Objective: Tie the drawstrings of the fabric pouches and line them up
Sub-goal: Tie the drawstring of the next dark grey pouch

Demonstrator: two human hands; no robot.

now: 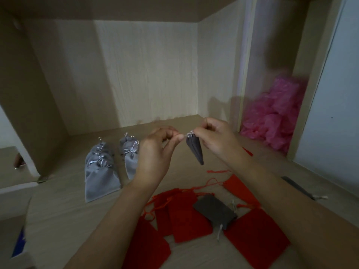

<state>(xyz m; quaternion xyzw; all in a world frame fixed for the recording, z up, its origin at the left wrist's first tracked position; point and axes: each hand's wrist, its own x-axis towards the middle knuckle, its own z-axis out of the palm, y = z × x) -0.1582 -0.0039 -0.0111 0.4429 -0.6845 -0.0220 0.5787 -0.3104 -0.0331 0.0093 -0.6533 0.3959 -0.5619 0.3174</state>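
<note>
Pouches of pale grey fabric [101, 171] lie at the left of the wooden shelf surface [58, 200], overlapping in a file that runs away from the viewer, their mouths gathered and tied with silvery cord. Just right of them is a second, shorter file of grey pouches [130, 152], partly hidden behind the left hand [157, 152]. That hand is raised over the shelf with its fingers curled, and its thumb and forefinger are pressed together at the silver drawstring [190, 134] of a dark grey pouch [195, 148] (the cord itself is thin and blurred). The pouch hangs in the air between the hands, mouth up and narrow end pointing down, clear of the surface. The right hand [217, 138] pinches the pouch's gathered mouth between thumb and bent fingers. Below the hands, near the front edge, red pouches [186, 216] lie flat and loosely overlapped, cords trailing, with another dark pouch [215, 211] lying on top of them. Farther right, in the next compartment, a heap of pink plastic [275, 117] rests against the back.
</note>
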